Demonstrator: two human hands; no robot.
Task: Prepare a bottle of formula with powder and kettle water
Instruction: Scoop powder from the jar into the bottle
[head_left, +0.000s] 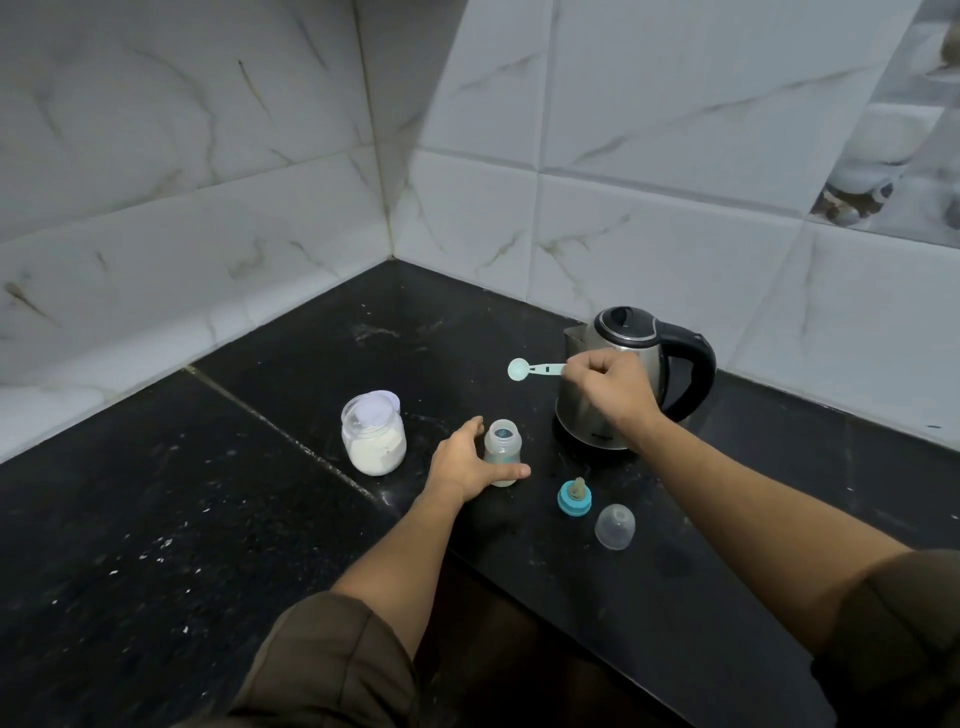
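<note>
A small clear baby bottle (503, 451) stands upright and uncapped on the black counter. My left hand (460, 465) curls around its lower half. My right hand (608, 387) pinches the handle of a light green measuring scoop (524, 369), held in the air above and behind the bottle, in front of the steel kettle (623, 364). An open glass jar (373, 434) with white powder stands left of the bottle. The blue ring with the teat (574, 499) and the clear cap (615, 526) lie to the right of the bottle.
The black stone counter (208, 519) runs into a tiled wall corner (387, 208). Its front edge makes an inner corner near my left forearm. White specks are scattered on the left part of the counter.
</note>
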